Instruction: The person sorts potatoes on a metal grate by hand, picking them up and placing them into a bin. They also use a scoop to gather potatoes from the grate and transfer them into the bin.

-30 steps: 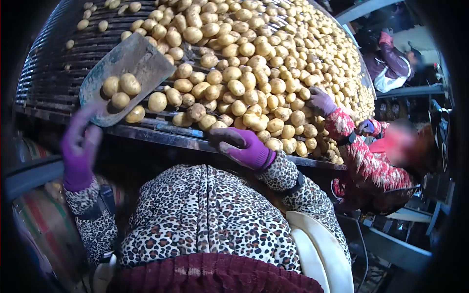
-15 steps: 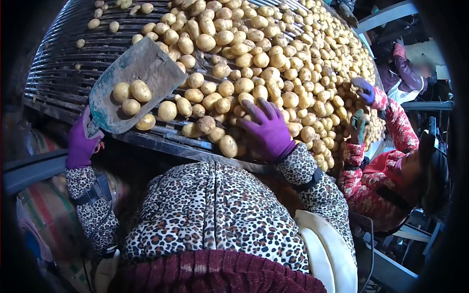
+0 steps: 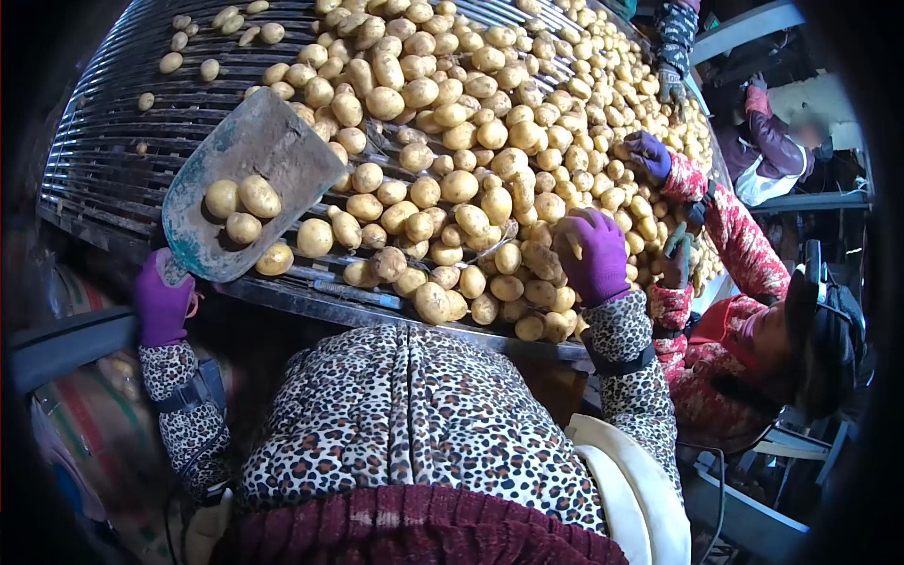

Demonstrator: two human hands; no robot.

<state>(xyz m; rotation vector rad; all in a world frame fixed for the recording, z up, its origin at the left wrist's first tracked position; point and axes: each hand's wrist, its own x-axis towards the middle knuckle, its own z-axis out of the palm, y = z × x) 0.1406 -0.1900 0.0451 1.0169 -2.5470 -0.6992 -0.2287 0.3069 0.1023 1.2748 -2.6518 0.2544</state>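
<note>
My left hand (image 3: pixel 162 301), in a purple glove, grips the handle of a worn metal scoop (image 3: pixel 259 141) held over the near edge of the belt. Three potatoes (image 3: pixel 237 202) lie in the scoop. My right hand (image 3: pixel 595 254), also in a purple glove, rests with bent fingers on the heap of potatoes (image 3: pixel 471 141) at the right of the near edge. Whether it grips one is hidden. The heap covers a dark barred conveyor (image 3: pixel 113 151).
A co-worker in a red patterned sleeve (image 3: pixel 739 235) reaches a purple-gloved hand (image 3: pixel 648 153) into the heap on my right. Another person (image 3: pixel 767 141) stands at the far right, and a dark sleeve (image 3: pixel 675 38) reaches in at the top. Sacks (image 3: pixel 75 414) lie lower left.
My right hand has slid right along the near edge, and its fingers went from spread to bent. The scoop with its three potatoes dropped slightly. The co-worker's hand moved left along the heap.
</note>
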